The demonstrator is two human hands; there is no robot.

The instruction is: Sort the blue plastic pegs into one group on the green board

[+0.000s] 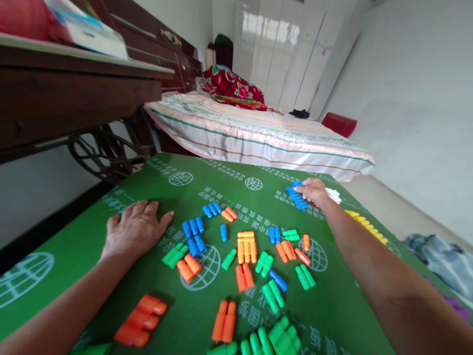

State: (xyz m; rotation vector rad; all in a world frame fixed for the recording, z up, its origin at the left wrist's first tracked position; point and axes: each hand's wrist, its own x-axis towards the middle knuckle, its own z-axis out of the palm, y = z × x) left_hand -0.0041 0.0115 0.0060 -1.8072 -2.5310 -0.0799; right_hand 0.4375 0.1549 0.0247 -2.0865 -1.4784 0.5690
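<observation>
Several small plastic pegs in blue, orange and green lie scattered in joined groups on a green printed mat (177, 305). My left hand (133, 230) rests flat on the mat at the left, fingers spread, holding nothing. My right hand (313, 190) reaches to the far right of the mat, fingers curled at a row of blue pegs (296, 197). A row of white pegs (334, 195) lies just behind that hand and a row of yellow pegs (365, 225) runs beside my forearm. An orange cluster (247, 246) sits mid-mat.
A bed (258, 138) with a striped cover and a red floral bundle (231, 88) stands beyond the mat. A dark wooden table with iron legs (107, 148) is at the left. Crumpled cloth (439, 261) lies on the floor at right. White wardrobe doors fill the back.
</observation>
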